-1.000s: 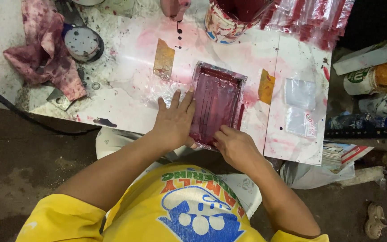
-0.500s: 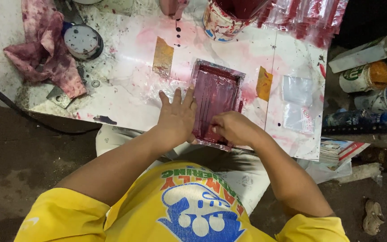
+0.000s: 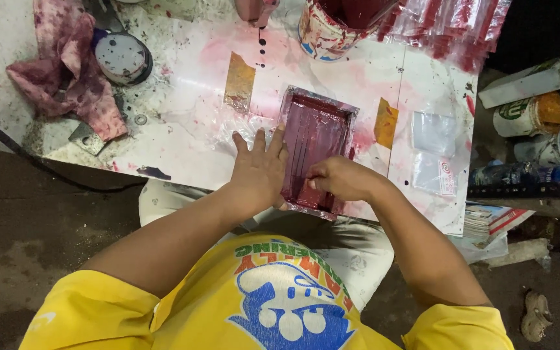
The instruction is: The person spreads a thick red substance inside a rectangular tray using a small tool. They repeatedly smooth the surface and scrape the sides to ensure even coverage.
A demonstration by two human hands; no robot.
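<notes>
Pinning the red-inked screen frame (image 3: pixel 317 150) flat on the worktop (image 3: pixel 189 149), left hand (image 3: pixel 258 170) is splayed wide on its edge to stop drift, right hand (image 3: pixel 339 178) in a closed grip on something I cannot identify.

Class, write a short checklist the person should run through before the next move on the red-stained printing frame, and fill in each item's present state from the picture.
1. Left hand flat on the left edge of the rectangular red-stained screen frame: ok.
2. Right hand closed over the frame's near end: ok; what it grips, cannot tell.
3. Frame lies between the two yellow tape strips on the white ink-stained board: ok.
4. Red ink bucket stands apart from the frame: ok.
5. Clear plastic bags lie on the board, right of the frame: ok.
6. Something under the frame: cannot tell.
</notes>
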